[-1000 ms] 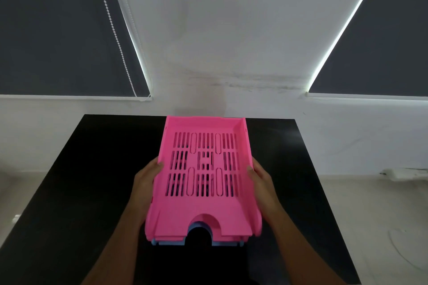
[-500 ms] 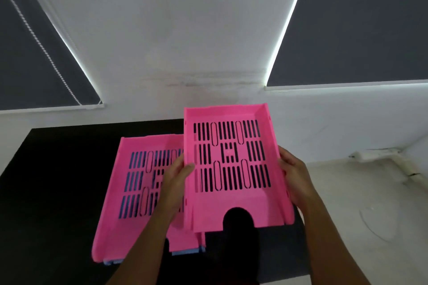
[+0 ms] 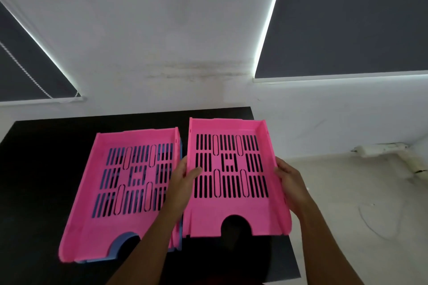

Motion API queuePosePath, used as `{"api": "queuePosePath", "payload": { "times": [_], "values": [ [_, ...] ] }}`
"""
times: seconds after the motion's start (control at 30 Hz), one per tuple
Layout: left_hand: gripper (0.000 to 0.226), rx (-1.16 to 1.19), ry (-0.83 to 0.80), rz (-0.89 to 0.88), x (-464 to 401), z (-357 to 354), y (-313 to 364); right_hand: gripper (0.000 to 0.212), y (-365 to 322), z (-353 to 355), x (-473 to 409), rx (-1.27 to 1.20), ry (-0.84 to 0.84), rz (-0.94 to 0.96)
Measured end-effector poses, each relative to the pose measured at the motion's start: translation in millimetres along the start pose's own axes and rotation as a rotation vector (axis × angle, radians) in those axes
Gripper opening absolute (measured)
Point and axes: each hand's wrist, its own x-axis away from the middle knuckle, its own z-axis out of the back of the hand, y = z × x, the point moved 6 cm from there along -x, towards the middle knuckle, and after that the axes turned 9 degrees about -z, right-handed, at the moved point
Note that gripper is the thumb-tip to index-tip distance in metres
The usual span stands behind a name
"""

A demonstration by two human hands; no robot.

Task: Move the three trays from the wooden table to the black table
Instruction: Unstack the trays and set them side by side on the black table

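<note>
Though gripped, tray (image 3: 234, 176) between fingers (image 3: 196, 172)

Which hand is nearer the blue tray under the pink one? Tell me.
Left. The left hand grips the held pink tray's left edge, beside the blue tray; the right hand grips the far right edge.

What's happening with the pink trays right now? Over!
Left hand and right hand grip the right pink tray by its sides, over the black table. Second pink tray sits on a blue tray. Nothing blocking.
</note>
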Motion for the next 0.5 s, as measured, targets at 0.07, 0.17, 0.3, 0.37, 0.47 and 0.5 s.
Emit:
{"api": "queuePosePath", "payload": {
  "times": [0.07, 0.17, 0.3, 0.37, 0.47, 0.5],
  "values": [
    [0.038, -0.024, 0.022, 0.03, 3.0, -4.4, -7.3, 0.048, 5.6, 1.4, -5.6, 0.018, -0.014, -0.013],
    [0.06, -0.144, 0.056, 0.097, 5.4, -5.9, -19.5, 0.052, 13.7, 1.5, -12.9, 0.06, -0.015, -0.04],
    [0.065, -0.279, 0.041, 0.126, -1.4, -9.7, -25.3, 0.055, 23.2, -0.6, -18.0, 0.098, -0.005, -0.058],
    [0.065, -0.314, 0.038, 0.14, -4.8, -11.6, -27.5, 0.059, 26.9, -1.3, -18.4, 0.097, -0.004, -0.061],
    [0.066, -0.348, 0.028, 0.149, -7.8, -13.3, -31.8, 0.062, 30.3, -0.9, -18.0, 0.085, -0.005, -0.065],
    [0.066, -0.352, 0.021, 0.155, -8.4, -14.0, -33.5, 0.062, 31.1, -1.0, -17.9, 0.089, -0.005, -0.064]
  ]
}}
